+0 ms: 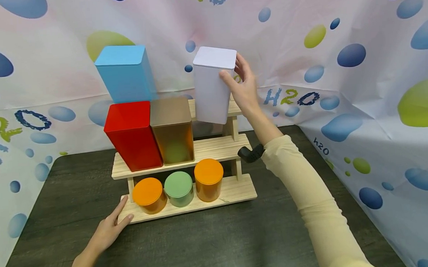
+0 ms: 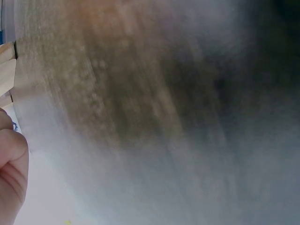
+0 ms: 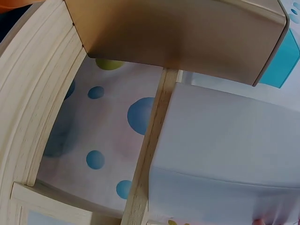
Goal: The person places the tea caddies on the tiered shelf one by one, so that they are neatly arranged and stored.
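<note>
My right hand (image 1: 246, 89) grips a tall white square canister (image 1: 213, 83) by its right side, thumb on the front near the lid. The canister stands at the top board of a three-tier wooden shelf (image 1: 220, 149); whether it rests there I cannot tell. In the right wrist view, the white canister (image 3: 225, 140) lies beside the top board's edge, with only fingertips (image 3: 258, 221) showing. My left hand (image 1: 104, 234) touches the shelf's lower left end with extended thumb and fingers. The left wrist view is mostly blurred, with part of the left hand (image 2: 11, 164) at its edge.
A blue canister (image 1: 127, 79) stands on the top tier. Red (image 1: 136, 139) and bronze (image 1: 173, 135) canisters share the middle tier. Below are two orange round tins (image 1: 150, 197) and a green one (image 1: 179, 189). A patterned curtain (image 1: 285, 33) hangs behind the dark table (image 1: 205, 247).
</note>
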{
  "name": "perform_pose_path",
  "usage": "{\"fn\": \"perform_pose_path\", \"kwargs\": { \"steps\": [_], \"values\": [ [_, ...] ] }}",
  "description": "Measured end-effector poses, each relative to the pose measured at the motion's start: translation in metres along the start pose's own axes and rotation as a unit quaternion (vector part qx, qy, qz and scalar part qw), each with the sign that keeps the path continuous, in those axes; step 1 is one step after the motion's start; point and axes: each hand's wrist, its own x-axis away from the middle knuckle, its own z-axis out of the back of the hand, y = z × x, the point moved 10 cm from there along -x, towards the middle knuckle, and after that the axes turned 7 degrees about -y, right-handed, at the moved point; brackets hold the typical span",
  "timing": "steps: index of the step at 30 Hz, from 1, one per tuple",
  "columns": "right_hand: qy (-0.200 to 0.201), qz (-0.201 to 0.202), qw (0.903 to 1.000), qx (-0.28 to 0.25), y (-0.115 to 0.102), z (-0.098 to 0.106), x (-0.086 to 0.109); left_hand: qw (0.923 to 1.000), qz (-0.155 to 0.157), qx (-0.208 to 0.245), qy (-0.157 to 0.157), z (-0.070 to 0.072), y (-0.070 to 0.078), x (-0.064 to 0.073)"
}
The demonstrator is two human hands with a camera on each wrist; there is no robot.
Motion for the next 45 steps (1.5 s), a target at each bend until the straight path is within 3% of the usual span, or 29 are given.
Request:
{"fn": "perform_pose_path", "kwargs": {
  "steps": [9,17,25,32,45],
  "values": [
    [-0.005,0.002,0.9998,0.018,-0.003,-0.003,-0.001,1.0,-0.008,-0.002,0.005,0.002,0.0,0.001],
    [0.007,-0.006,0.9987,0.05,-0.026,-0.01,0.007,1.0,-0.002,-0.001,-0.002,0.001,-0.002,0.0],
    [0.005,-0.006,0.9954,0.096,-0.006,-0.009,0.0,1.0,-0.006,-0.002,0.002,0.0,0.0,0.001],
    [-0.02,0.029,0.9892,0.142,-0.01,-0.02,-0.002,0.9999,-0.008,-0.005,0.005,0.0,0.001,0.002],
    [-0.032,0.017,0.9841,0.174,-0.014,-0.032,-0.007,1.0,-0.009,-0.003,0.003,0.0,0.001,0.001]
  ]
}}
